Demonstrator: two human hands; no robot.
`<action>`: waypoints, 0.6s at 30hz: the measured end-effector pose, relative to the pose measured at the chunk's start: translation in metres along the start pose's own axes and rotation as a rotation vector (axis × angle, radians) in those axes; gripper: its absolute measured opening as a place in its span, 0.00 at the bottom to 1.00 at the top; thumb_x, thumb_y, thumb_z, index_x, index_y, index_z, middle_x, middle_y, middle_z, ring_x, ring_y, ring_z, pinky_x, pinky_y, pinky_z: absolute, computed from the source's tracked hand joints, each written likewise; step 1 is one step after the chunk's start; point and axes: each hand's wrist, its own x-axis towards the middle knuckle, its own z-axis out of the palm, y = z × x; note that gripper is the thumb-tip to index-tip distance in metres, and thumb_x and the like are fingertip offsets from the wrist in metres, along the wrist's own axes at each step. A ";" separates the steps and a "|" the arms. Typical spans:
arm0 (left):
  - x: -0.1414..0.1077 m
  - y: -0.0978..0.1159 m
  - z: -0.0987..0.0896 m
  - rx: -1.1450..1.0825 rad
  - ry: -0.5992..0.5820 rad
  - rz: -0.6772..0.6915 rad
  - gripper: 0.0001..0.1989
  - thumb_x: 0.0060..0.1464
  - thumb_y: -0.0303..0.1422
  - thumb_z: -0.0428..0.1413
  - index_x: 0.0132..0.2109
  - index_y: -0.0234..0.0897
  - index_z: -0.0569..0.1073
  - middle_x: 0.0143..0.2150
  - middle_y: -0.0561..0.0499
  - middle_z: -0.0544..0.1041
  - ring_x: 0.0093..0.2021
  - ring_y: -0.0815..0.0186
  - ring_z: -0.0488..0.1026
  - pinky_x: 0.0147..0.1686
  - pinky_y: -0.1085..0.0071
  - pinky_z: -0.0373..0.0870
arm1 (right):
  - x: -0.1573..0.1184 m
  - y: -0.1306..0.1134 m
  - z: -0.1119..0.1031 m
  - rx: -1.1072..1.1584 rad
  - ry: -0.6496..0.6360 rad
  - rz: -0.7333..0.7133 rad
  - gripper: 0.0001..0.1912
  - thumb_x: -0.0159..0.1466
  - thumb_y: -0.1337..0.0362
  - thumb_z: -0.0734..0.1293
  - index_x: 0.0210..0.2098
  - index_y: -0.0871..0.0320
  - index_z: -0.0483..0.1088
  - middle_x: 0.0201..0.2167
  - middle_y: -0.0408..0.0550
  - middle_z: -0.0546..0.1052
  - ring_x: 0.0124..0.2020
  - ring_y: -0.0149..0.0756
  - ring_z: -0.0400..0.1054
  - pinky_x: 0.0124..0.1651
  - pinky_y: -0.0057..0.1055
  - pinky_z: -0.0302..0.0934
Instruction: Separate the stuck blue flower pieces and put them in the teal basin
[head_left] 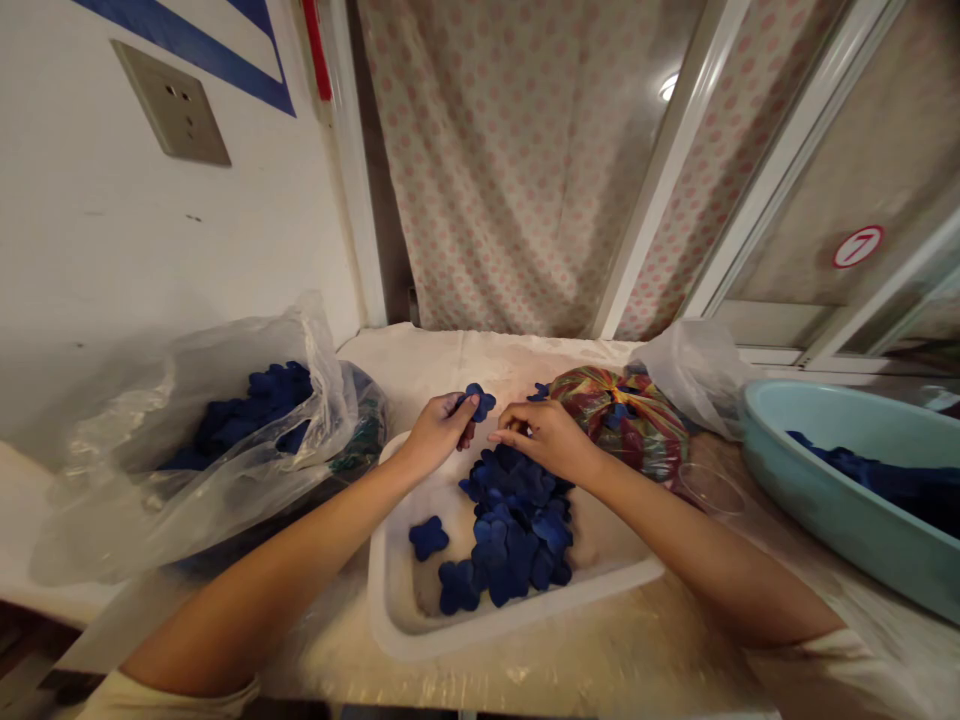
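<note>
Head view shows your left hand (pixel 442 430) pinching a blue flower-shaped piece (pixel 483 402) between thumb and fingers, above the far side of the white tray (pixel 381 605). Your right hand (pixel 553 436) is just beside it, fingers curled toward the thumb; whether they grip anything, I cannot tell. Below your hands, a pile of blue pieces (pixel 517 545) lies in the tray. Right of your hands, a striped bag (pixel 574 400) sits on the bench (pixel 409 365).

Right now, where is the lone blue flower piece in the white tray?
In the head view, the lone flower piece lies toward the left of the tray, left of the flower pile and below the left hand.
</note>
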 end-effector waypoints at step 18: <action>-0.006 0.000 0.000 -0.056 -0.251 0.082 0.14 0.50 0.40 0.54 0.28 0.32 0.67 0.23 0.52 0.70 0.23 0.71 0.68 0.26 0.74 0.65 | -0.004 0.002 -0.007 -0.145 0.172 -0.324 0.08 0.62 0.64 0.64 0.29 0.60 0.70 0.27 0.47 0.69 0.29 0.31 0.65 0.32 0.27 0.60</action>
